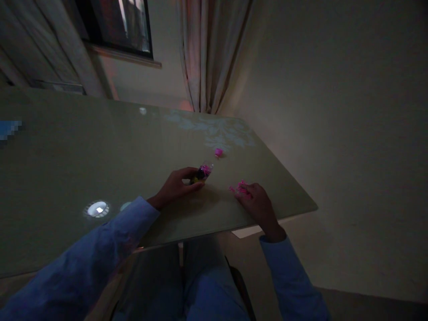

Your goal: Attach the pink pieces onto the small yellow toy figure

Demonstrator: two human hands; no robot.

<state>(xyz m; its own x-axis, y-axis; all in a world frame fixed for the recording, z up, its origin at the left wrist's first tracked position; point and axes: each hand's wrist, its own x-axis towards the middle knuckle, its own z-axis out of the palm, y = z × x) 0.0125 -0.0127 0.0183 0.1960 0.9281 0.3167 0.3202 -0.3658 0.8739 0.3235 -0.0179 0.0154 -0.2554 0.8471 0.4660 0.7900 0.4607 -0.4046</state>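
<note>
My left hand (177, 186) is closed around a small clear container (204, 170) with dark, pink and yellow colours in it, tilted over the table. Its exact kind is hard to make out in the dim light. A little to the right, my right hand (257, 203) pinches a bunch of small bright pink pieces (243, 189) just above the tabletop; whether they are clips or bits of plastic I cannot tell. Beyond both hands, a small pink cap-like object (218, 152) rests on the table.
The glossy table (100, 165) reflects a round lamp. Its right edge runs close to a bare wall (351, 133). At the far side hang curtains (203, 58) beside a window (120, 26). A blurred blue patch (8, 129) shows at the far left.
</note>
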